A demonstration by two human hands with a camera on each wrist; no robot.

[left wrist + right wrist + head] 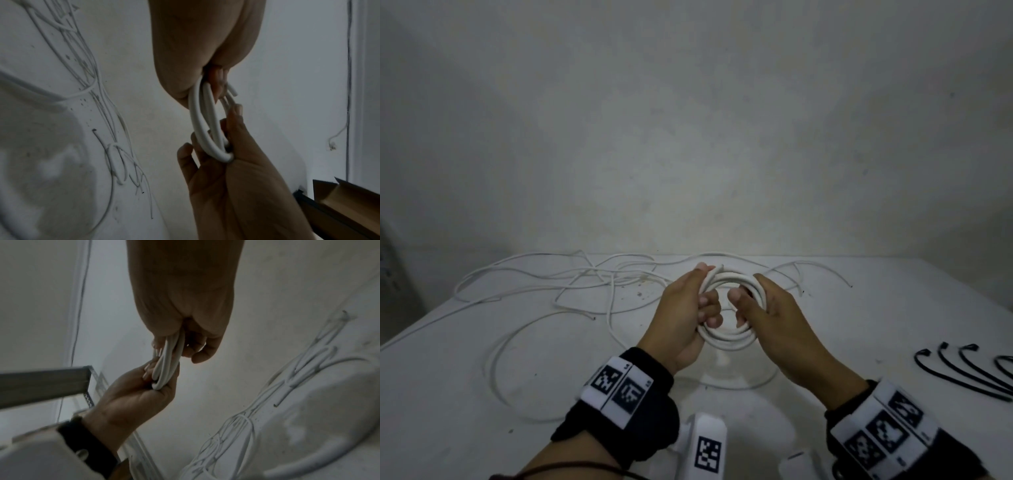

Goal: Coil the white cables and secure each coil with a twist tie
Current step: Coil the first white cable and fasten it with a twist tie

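Observation:
A white cable coil of several loops is held above the white table between both hands. My left hand grips its left side with thumb on top and fingers curled through the ring. My right hand grips its right side the same way. The left wrist view shows the coil edge-on between my left hand and my right hand. In the right wrist view the coil runs from my right hand down into my left hand.
Loose white cables sprawl tangled over the table's far left and middle. Several black ties lie at the right edge. A white device with a printed marker sits near the front edge. A bare wall stands behind.

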